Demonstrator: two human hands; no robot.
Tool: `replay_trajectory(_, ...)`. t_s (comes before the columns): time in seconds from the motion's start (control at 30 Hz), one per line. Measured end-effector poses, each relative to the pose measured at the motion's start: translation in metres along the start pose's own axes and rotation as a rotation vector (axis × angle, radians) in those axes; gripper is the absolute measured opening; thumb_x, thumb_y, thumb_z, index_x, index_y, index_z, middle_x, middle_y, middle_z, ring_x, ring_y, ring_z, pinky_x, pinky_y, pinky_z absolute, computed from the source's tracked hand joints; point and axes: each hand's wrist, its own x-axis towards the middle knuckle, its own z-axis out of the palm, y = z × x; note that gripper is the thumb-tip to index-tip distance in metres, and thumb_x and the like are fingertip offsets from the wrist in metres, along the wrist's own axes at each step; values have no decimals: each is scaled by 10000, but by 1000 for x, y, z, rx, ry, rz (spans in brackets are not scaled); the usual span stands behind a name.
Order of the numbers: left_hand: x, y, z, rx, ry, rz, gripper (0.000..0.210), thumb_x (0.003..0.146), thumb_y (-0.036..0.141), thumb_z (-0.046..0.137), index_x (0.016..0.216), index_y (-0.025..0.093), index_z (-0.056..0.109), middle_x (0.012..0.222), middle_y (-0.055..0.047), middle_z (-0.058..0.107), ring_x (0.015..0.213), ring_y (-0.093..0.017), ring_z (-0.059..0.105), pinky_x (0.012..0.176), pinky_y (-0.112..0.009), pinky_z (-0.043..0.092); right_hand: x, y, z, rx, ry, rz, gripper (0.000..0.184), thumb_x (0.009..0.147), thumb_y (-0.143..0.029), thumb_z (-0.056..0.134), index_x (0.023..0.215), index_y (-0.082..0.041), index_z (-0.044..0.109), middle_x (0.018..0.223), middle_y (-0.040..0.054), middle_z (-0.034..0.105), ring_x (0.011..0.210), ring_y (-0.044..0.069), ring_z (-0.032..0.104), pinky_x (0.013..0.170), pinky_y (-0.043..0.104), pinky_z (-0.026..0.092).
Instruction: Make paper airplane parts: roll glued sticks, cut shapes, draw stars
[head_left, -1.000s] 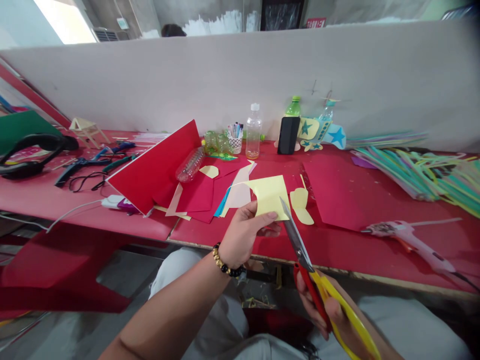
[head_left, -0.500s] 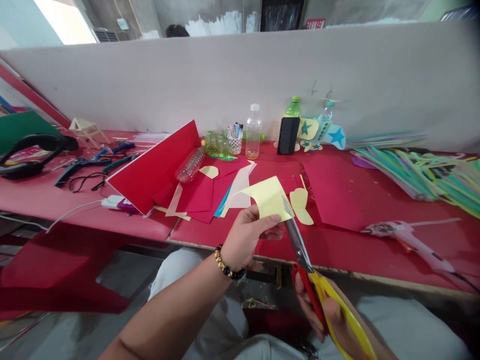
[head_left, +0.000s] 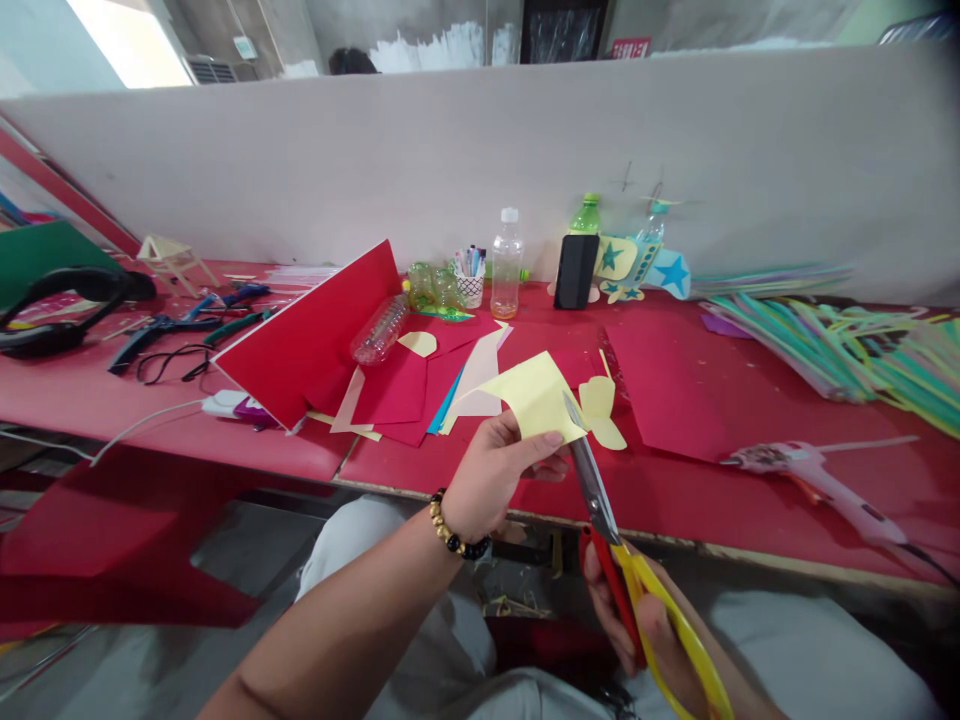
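My left hand (head_left: 499,465) pinches a pale yellow sheet of paper (head_left: 541,395) by its lower edge, thumb on top, above the table's front edge. A scissors pair (head_left: 594,490) with one red and one yellow handle is in my right hand (head_left: 652,620), its fingers through the loops. Its blades are at the sheet's right side, with one blade tip showing over the paper. Just behind lies a cut yellow paper shape (head_left: 600,410) with rounded lobes. Flat on the table, further left, are red sheets (head_left: 390,390) and a pale pink strip (head_left: 480,375).
A pink glue gun (head_left: 817,480) lies at the right, near bundled coloured straws (head_left: 817,340). A clear bottle (head_left: 508,270), a pen cup (head_left: 470,280) and a black phone (head_left: 576,272) stand by the partition. A red board (head_left: 322,330) leans at the left, beyond pliers (head_left: 165,330).
The scissors and my right hand have shifted slightly left, and the handles have drawn somewhat closer together. My left hand keeps holding the yellow paper in nearly the same place.
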Motion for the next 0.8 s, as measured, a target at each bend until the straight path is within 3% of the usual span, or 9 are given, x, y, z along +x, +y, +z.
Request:
replay_trajectory(0.13, -1, -1, 0, 7, -46, -1, 236, 734, 300, 741, 875, 114, 709, 767, -74, 698, 628, -121, 643, 629, -242, 551, 0, 1, -4, -3, -42, 1, 564, 809, -706, 437, 1052, -199, 493, 590, -43, 442, 444, 82, 348, 421, 219, 358)
replay_trajectory(0.37, -2, -1, 1, 12, -89, -47, 241, 721, 296, 753, 875, 116, 707, 766, -69, 687, 619, -113, 629, 629, -241, 543, 0, 10, -9, 49, 52, 28, 684, 726, -748, 510, 1149, -210, 496, 635, -13, 483, 454, 109, 411, 437, 262, 411)
replay_trajectory(0.67, -1, -2, 2, 27, -95, -51, 236, 718, 311, 750, 854, 123, 707, 766, -65, 692, 608, -111, 631, 625, -240, 530, 4, -7, 7, 58, 56, -1, 598, 703, -782, 490, 863, -208, 538, 535, -61, 407, 391, 62, 303, 356, 193, 302)
replay_trajectory(0.8, -1, 0, 2, 18, -96, -53, 233, 717, 299, 753, 863, 122, 708, 760, -62, 690, 602, -107, 630, 623, -234, 531, 3, -4, 6, 17, 66, 0, 610, 706, -786, 478, 888, -206, 532, 523, -63, 410, 390, 62, 305, 370, 196, 321)
